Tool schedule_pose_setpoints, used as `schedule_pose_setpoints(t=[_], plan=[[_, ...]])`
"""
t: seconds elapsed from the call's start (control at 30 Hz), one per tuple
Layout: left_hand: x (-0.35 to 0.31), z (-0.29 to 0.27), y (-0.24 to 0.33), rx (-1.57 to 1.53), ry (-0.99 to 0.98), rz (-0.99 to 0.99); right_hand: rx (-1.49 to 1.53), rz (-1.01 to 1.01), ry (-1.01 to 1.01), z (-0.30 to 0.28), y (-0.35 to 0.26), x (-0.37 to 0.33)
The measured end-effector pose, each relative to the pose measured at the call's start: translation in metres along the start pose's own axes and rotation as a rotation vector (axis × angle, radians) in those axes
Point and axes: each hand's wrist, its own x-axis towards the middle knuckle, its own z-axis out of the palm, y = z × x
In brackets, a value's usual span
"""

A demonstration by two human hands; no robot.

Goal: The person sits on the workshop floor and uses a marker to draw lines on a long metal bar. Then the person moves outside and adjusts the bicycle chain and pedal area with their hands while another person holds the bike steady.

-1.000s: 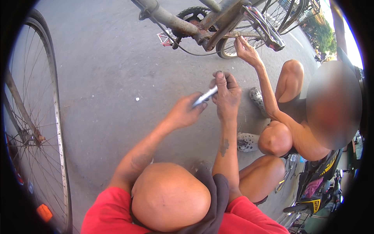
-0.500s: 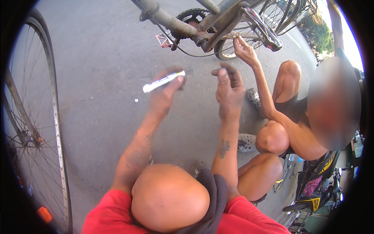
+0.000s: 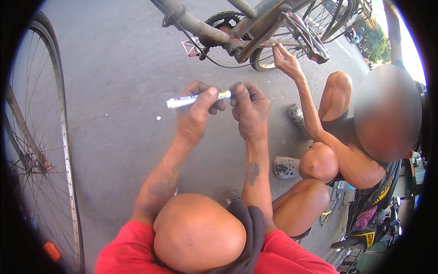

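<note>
A white marker pen (image 3: 185, 101) with a yellow band lies almost level in front of me. My left hand (image 3: 194, 112) is closed around its middle, the thumb along the top. The thumb and fingers of my right hand (image 3: 251, 112) pinch the pen's dark right end, which they mostly hide. Both hands have darkened fingertips. Beyond them a rusty grey bicycle frame (image 3: 200, 29) hangs or stands over the pavement, with a chainring (image 3: 223, 19) and a pedal (image 3: 315, 52).
On the right a crouching person's hand (image 3: 287, 61) touches a bar of the bicycle. A spoked wheel (image 3: 64, 114) stands at the left. A small white scrap (image 3: 159, 118) lies on the pavement. Tools (image 3: 332, 210) and a black-and-yellow motorbike (image 3: 365, 237) are at lower right.
My right hand has moved left and down to the pen's dark end. The pen has swung closer to level and shifted slightly right in my left hand.
</note>
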Motion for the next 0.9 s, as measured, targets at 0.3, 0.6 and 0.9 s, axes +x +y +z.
schedule_pose_setpoints(t=[0.3,0.6,0.9], plan=[[-0.003,0.018,0.014,-0.393,0.044,-0.396,-0.401,-0.248,0.103,-0.011,-0.016,-0.01],[0.023,0.009,0.119,0.766,-0.452,0.332,-0.521,-0.065,-0.456,0.005,-0.074,0.037],[-0.03,0.051,0.218,0.183,-0.512,-0.385,-1.406,-0.867,-0.464,-0.125,-0.2,-0.068]])
